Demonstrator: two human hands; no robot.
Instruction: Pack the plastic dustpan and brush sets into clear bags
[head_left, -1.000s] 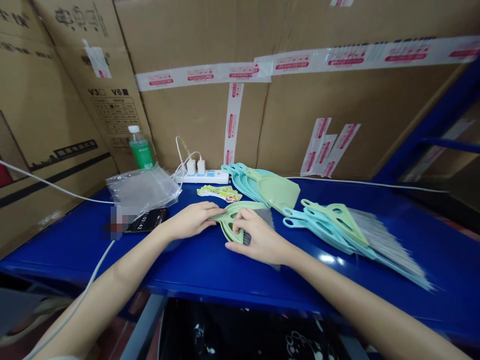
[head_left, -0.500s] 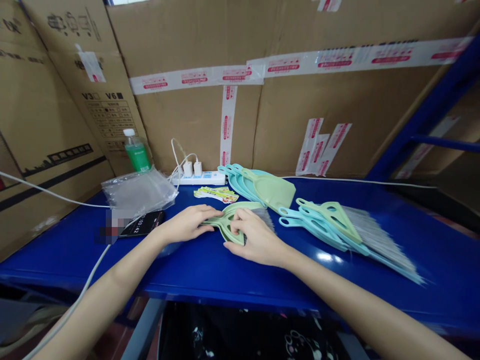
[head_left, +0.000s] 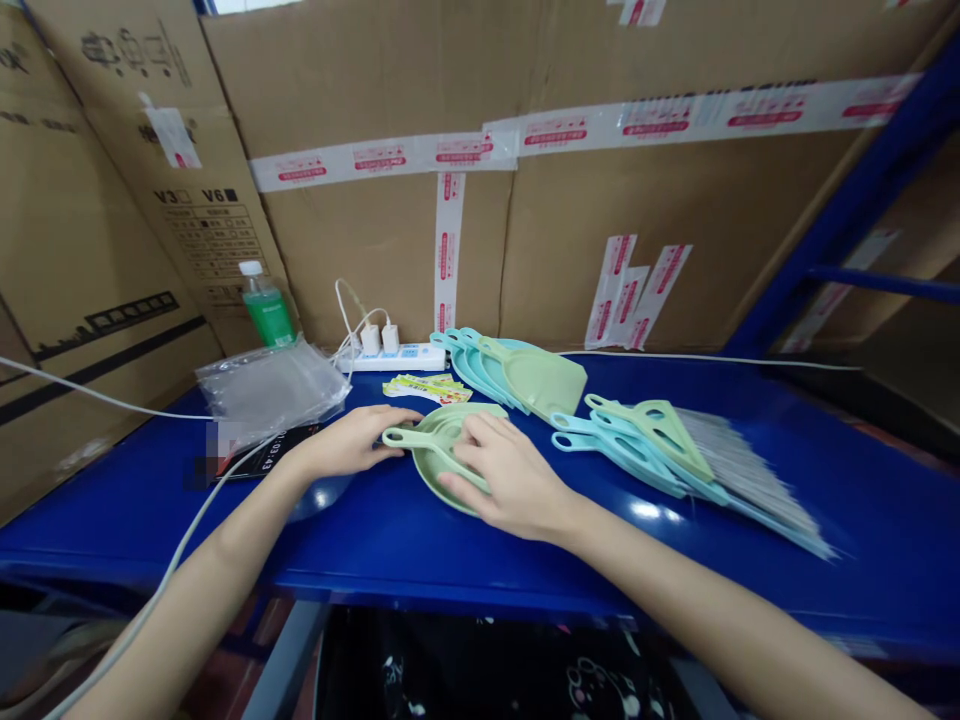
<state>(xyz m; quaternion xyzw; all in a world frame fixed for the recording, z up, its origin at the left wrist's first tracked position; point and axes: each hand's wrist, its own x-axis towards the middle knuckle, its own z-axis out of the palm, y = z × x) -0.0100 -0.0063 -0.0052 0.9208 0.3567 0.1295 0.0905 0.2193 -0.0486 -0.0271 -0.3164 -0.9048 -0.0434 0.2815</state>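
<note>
A light green dustpan (head_left: 433, 484) lies on the blue table in front of me, with a matching green hand brush (head_left: 427, 440) over it. My right hand (head_left: 510, 475) is closed on the brush's head, fingers curled over it; the bristles are hidden. The brush handle points left across the dustpan. My left hand (head_left: 356, 440) is closed at the dustpan's handle end, which its fingers mostly cover, just beside the tip of the brush handle. To the right lie several blue and green hand brushes (head_left: 652, 450) in a pile. Behind, blue and green dustpans (head_left: 544, 380) overlap one another.
A white power strip (head_left: 416, 357) with chargers stands by the cardboard wall (head_left: 360, 240). Before it lie yellow-green printed strips (head_left: 427, 388). At left are clear plastic bags (head_left: 274, 385), a green bottle (head_left: 268, 312), a phone (head_left: 262, 458) and a white cable (head_left: 180, 550).
The brush has turned and shifted within the dustpan, so its handle now shows above the dustpan's and free of my left fingers. My left hand has moved slightly left. The view has shifted a little.
</note>
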